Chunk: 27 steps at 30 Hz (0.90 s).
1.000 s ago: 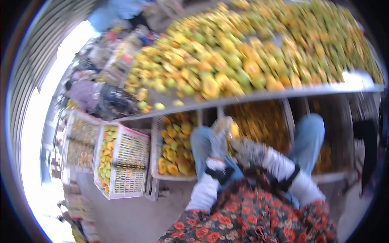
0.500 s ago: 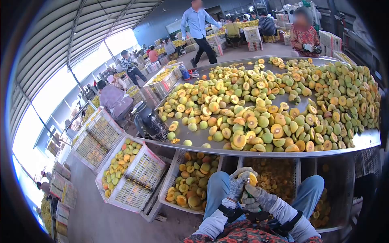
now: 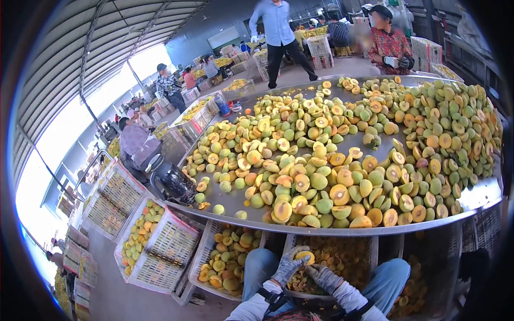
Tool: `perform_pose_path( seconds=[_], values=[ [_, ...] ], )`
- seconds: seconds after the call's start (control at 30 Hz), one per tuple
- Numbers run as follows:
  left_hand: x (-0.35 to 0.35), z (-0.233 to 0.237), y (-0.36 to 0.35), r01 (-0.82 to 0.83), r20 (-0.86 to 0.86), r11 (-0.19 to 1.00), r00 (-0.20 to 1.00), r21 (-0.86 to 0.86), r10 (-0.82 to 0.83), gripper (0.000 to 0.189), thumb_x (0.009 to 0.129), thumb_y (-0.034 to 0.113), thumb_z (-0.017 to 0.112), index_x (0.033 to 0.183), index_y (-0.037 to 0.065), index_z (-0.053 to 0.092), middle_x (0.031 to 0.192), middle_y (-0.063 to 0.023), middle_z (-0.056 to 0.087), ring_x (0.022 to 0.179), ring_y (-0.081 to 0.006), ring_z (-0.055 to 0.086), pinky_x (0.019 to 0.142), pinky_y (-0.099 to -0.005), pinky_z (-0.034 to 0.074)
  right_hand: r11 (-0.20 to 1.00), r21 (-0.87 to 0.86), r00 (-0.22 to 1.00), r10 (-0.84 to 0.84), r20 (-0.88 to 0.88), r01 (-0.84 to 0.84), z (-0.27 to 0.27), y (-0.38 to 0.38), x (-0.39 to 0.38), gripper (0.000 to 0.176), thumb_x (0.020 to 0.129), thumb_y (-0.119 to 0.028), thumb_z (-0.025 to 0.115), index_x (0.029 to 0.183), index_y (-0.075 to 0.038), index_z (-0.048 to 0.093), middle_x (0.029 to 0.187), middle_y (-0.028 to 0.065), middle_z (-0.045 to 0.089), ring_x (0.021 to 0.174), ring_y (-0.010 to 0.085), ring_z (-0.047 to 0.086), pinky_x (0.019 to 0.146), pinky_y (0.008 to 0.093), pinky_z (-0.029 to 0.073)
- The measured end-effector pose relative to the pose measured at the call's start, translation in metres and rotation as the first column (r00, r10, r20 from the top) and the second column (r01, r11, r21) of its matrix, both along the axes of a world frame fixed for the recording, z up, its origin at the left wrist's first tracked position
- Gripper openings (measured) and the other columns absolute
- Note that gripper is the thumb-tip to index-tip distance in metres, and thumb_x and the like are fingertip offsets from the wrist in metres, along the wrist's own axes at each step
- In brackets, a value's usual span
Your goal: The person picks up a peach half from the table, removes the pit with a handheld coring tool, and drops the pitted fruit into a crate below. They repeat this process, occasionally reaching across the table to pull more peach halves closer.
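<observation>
Both hands wear grey knit gloves, low in the view between the knees. My left hand is closed around a yellow peach half, whose cut side shows. Close beside it, my right hand has its fingers curled toward the fruit; what it holds, if anything, is too small to make out. Below and behind the hands is a crate with small orange-yellow pieces. Above them, the metal table bears a large heap of halved green-yellow peaches.
A crate of peaches stands left of my knee, with another tilted crate farther left. A black container is at the table's left corner. Across the table are a person in red and a person in blue.
The view has shifted, so the table sits lower. My hands have moved slightly apart, and the peach half now shows more in the left one. The person in blue has changed stride.
</observation>
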<state>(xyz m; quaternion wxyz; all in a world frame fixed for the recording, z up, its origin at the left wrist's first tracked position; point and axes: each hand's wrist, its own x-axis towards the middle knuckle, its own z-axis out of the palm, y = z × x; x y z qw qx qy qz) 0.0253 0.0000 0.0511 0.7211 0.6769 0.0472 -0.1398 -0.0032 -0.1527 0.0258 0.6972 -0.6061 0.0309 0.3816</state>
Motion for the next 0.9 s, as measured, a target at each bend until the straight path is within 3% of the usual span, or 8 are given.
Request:
perform_pose_path(
  seconds=[0.07, 0.33, 0.47, 0.53, 0.63, 0.73, 0.8, 0.9],
  values=[
    [0.004, -0.024, 0.002, 0.016, 0.009, 1.000, 1.000, 0.018, -0.016, 0.042, 0.074, 0.020, 0.071, 0.108, 0.002, 0.057, 0.097, -0.0045, 0.059, 0.086, -0.0106, 0.056, 0.074, -0.0223, 0.046, 0.968, -0.195, 0.870, -0.046, 0.491, 0.161, -0.022, 0.003, 0.001, 0.039, 0.087, -0.035, 0.051, 0.100, 0.001, 0.059, 0.081, 0.0135, 0.064, 0.074, 0.0234, 0.061, 0.068, 0.0294, 0.047],
    [0.007, -0.030, 0.000, 0.068, -0.156, 0.992, 0.984, -0.108, -0.084, 0.036, 0.074, 0.018, 0.070, 0.106, 0.005, 0.059, 0.096, -0.0044, 0.059, 0.085, -0.0109, 0.055, 0.075, -0.0222, 0.046, 0.973, -0.199, 0.929, -0.037, 0.368, 0.118, -0.034, -0.004, 0.003, 0.036, 0.088, -0.030, 0.053, 0.107, 0.001, 0.057, 0.087, 0.0091, 0.063, 0.077, 0.0128, 0.057, 0.069, 0.0247, 0.045],
    [0.008, -0.043, -0.003, -0.002, -0.025, 0.999, 1.000, -0.054, 0.001, 0.030, 0.075, 0.014, 0.068, 0.102, 0.002, 0.060, 0.095, -0.0047, 0.059, 0.085, -0.0120, 0.055, 0.076, -0.0233, 0.045, 0.976, -0.214, 0.981, 0.014, 0.193, 0.028, -0.014, 0.000, 0.000, 0.045, 0.088, -0.034, 0.052, 0.115, 0.003, 0.051, 0.094, 0.0149, 0.062, 0.084, 0.0176, 0.057, 0.076, 0.0281, 0.045],
    [-0.004, -0.019, -0.015, -0.055, 0.084, 0.998, 0.995, -0.003, 0.055, 0.027, 0.076, 0.013, 0.067, 0.100, 0.001, 0.061, 0.095, -0.0049, 0.060, 0.085, -0.0123, 0.056, 0.077, -0.0233, 0.046, 0.990, 0.030, 0.967, -0.127, -0.219, 0.137, 0.040, 0.005, -0.006, 0.030, 0.088, -0.034, 0.050, 0.099, -0.007, 0.059, 0.074, 0.0028, 0.060, 0.064, 0.0125, 0.056, 0.057, 0.0290, 0.046],
    [-0.013, -0.019, -0.021, -0.269, 0.196, 0.962, 0.942, -0.040, 0.272, 0.020, 0.078, 0.011, 0.066, 0.095, 0.002, 0.064, 0.090, -0.0037, 0.062, 0.080, -0.0110, 0.057, 0.074, -0.0231, 0.047, 0.993, 0.068, 0.987, -0.084, -0.139, 0.094, 0.032, 0.012, -0.003, 0.029, 0.088, -0.033, 0.050, 0.098, -0.007, 0.059, 0.074, 0.0035, 0.060, 0.064, 0.0134, 0.056, 0.057, 0.0295, 0.046],
    [-0.014, -0.028, -0.012, -0.208, 0.368, 0.964, 0.920, 0.167, 0.135, 0.027, 0.078, 0.015, 0.067, 0.100, 0.001, 0.061, 0.094, -0.0053, 0.062, 0.085, -0.0112, 0.057, 0.077, -0.0226, 0.047, 0.996, 0.042, 0.997, -0.072, -0.024, 0.073, 0.017, 0.018, 0.002, 0.028, 0.088, -0.032, 0.050, 0.097, -0.007, 0.059, 0.074, 0.0042, 0.060, 0.064, 0.0144, 0.056, 0.058, 0.0301, 0.046],
    [-0.016, -0.019, -0.013, -0.197, 0.054, 0.969, 0.977, -0.146, 0.207, 0.024, 0.077, 0.014, 0.068, 0.096, 0.002, 0.064, 0.087, -0.0049, 0.063, 0.075, -0.0097, 0.057, 0.070, -0.0221, 0.047, 0.997, 0.024, 0.997, -0.068, 0.033, 0.068, 0.012, 0.023, 0.004, 0.027, 0.088, -0.031, 0.050, 0.097, -0.007, 0.058, 0.074, 0.0047, 0.060, 0.064, 0.0150, 0.056, 0.058, 0.0305, 0.046],
    [-0.013, -0.030, 0.007, 0.047, -0.091, 0.997, 0.995, -0.054, -0.052, 0.025, 0.079, 0.014, 0.066, 0.100, 0.002, 0.063, 0.083, -0.0028, 0.063, 0.067, -0.0070, 0.054, 0.061, -0.0182, 0.044, 0.998, -0.010, 0.994, -0.054, 0.094, 0.055, 0.008, 0.023, 0.005, 0.026, 0.088, -0.030, 0.051, 0.096, -0.007, 0.058, 0.074, 0.0053, 0.060, 0.064, 0.0160, 0.056, 0.058, 0.0310, 0.046]
  ],
)
